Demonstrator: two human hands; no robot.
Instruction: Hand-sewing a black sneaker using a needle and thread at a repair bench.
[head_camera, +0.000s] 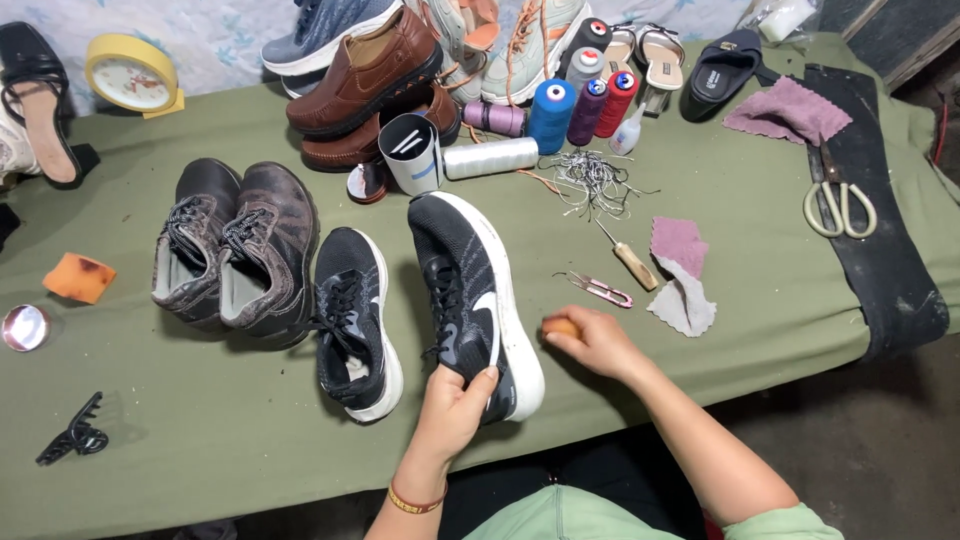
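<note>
Crowding black sneaker (470, 300): shoes (240, 250), thread spools (550, 115).

A clear plastic bag (785, 17) with something white inside lies at the table's far edge, well beyond the right hand (598, 343) and to its right. Round labels cap thread spools far ahead of that hand: red and white on the black spool (598, 28), blue and red on the red spool (624, 80), white on the blue spool (555, 92). A pale label (712, 77) sits inside the black slipper (738, 52), beside the bag.
</note>
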